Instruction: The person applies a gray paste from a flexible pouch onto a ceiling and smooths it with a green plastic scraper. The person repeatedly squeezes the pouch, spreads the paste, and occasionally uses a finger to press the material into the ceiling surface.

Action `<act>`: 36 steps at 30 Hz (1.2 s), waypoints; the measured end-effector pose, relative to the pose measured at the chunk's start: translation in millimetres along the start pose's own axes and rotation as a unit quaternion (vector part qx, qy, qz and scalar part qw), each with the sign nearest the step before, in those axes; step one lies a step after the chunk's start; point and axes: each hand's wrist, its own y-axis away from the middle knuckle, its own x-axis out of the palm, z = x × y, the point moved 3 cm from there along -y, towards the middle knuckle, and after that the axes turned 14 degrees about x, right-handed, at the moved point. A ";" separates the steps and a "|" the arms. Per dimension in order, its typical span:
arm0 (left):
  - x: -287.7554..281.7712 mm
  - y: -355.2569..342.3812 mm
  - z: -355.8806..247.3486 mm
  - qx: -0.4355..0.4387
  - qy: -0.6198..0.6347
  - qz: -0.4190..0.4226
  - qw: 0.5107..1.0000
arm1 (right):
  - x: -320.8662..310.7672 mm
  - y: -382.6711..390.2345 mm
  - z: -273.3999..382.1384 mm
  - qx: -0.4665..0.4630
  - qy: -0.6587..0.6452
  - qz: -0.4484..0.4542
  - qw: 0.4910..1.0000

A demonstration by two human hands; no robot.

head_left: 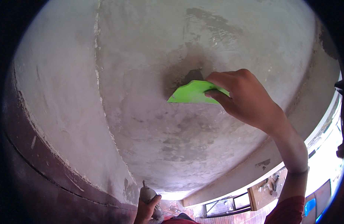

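Observation:
My right hand (246, 95) is closed on a bright green plastic putty spreader (192, 92), thumb on its near face. The spreader lies at the patchy grey plastered surface (142, 86), beside a dark grey patch (193, 75). Whether its edge touches there, I cannot tell. Low in the view, my left hand (146, 210) is wrapped round a rounded, grey-smeared thing (147, 194) with a thin tip sticking up. Its kind does not show, and its lower part is partly hidden by the fingers.
A rough seam (101, 89) runs down the plaster at left. Beyond it comes a dark reddish-brown panel (41, 164). A raised border (231, 179) curves along the right. Below right are a wooden board (267, 192) with small items on it and a window-like dark frame (228, 206).

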 end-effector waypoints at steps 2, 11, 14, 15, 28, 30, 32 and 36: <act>-0.8 -1.0 -2.5 0.006 -0.005 0.000 1.000 | 0.5 -4.2 0.4 0.006 0.013 -0.036 0.999; 5.7 0.2 -16.5 0.015 0.037 -0.041 0.998 | -20.1 -22.9 -8.2 0.007 0.031 -0.108 0.994; 7.4 1.1 -18.3 0.023 0.030 -0.027 0.999 | -35.4 -24.4 -12.3 0.001 0.037 -0.157 0.987; 7.7 1.7 -18.3 0.027 0.022 -0.024 0.999 | -40.7 -23.6 -13.5 -0.003 0.048 -0.173 0.984; 4.4 7.5 -15.3 -0.028 0.000 0.024 0.999 | 1.6 -13.3 -5.9 0.008 0.040 -0.044 0.998; 5.3 7.4 -18.9 -0.006 0.008 0.015 1.000 | -7.4 -19.2 -8.4 -0.013 0.038 -0.094 0.995; 5.2 7.4 -22.8 0.031 0.024 -0.013 0.999 | -21.5 -25.4 -10.7 -0.024 0.045 -0.142 0.988; 5.4 8.2 -23.8 0.025 0.030 -0.006 0.999 | -49.6 -24.7 -11.8 0.016 0.073 -0.199 0.977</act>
